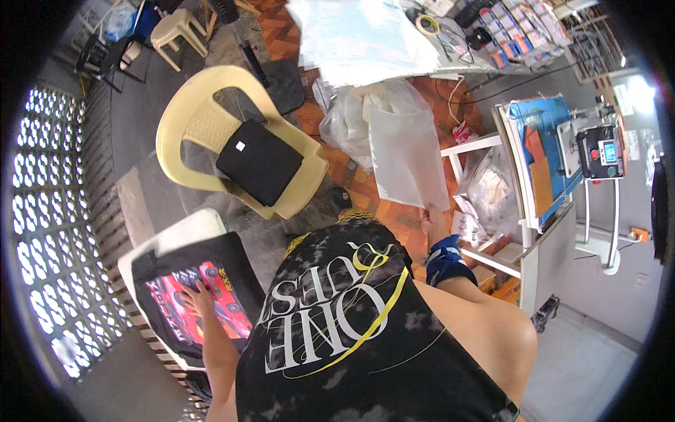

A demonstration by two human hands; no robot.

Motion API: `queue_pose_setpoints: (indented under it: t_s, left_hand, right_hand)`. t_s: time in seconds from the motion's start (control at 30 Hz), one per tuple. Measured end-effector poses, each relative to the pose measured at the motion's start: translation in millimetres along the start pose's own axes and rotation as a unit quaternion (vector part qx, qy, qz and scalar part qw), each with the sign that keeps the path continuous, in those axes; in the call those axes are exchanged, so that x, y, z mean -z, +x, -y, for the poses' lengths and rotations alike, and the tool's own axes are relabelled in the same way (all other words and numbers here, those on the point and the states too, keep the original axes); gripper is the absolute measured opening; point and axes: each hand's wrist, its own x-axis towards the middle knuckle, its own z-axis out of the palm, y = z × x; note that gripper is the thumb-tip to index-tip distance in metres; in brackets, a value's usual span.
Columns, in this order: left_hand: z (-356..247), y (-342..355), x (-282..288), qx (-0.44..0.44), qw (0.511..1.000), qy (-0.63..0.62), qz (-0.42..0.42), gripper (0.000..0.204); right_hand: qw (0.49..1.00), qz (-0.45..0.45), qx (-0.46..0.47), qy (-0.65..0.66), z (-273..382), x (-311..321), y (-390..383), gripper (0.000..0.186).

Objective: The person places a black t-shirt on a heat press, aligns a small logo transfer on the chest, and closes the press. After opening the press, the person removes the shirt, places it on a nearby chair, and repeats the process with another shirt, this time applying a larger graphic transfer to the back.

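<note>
My left hand (200, 298) lies with fingers spread on the printed front of a black T-shirt (239, 264), which bears a red picture of a car. The shirt is laid over a white padded surface (130, 271) at my left. At my right side, my right hand (427, 221) is closed on the lower corner of a whitish, see-through plastic sheet (409, 151). The sheet hangs in front of a clear plastic bag (346, 123). A blue cloth band (447, 261) wraps my right forearm.
Ahead stands a cream plastic chair (184, 130) with a folded black garment (260, 163) on it. A table covered with pale sheets (358, 42) is at the top. A heat press machine (601, 155) and a white-framed rack (485, 144) stand at the right. A beige stool (177, 32) is farther off.
</note>
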Motion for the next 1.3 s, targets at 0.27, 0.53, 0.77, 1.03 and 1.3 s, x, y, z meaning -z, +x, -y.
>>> queue_pose_setpoints:
  t_s: [0.27,0.53,0.77,1.03,1.3]
  left_hand:
    - [-41.3,-104.7,0.3,-0.053,0.994,-0.067,0.075,0.088]
    - [38.3,-180.3,-12.0,-0.077,0.989,-0.112,0.054,0.083]
    - [121.8,-208.8,-71.5,0.315,0.92,-0.234,-0.017,0.074]
    - [254.1,-96.1,-91.5,0.391,0.86,-0.25,-0.21,0.072]
    - [161.6,55.6,60.6,0.108,0.701,-0.614,-0.345,0.038]
  right_hand:
    - [0.999,-0.025,-0.046,0.002,29.9,-160.4,29.4,0.038]
    - [0.955,0.209,-0.151,-0.148,-14.1,-258.8,72.6,0.059]
    - [0.699,0.371,-0.176,-0.586,-86.8,-137.9,110.6,0.036]
    - [0.331,0.452,0.096,-0.822,-150.3,-140.6,-22.6,0.037]
    - [0.42,0.578,0.043,-0.698,-251.8,-273.6,-299.4,0.036]
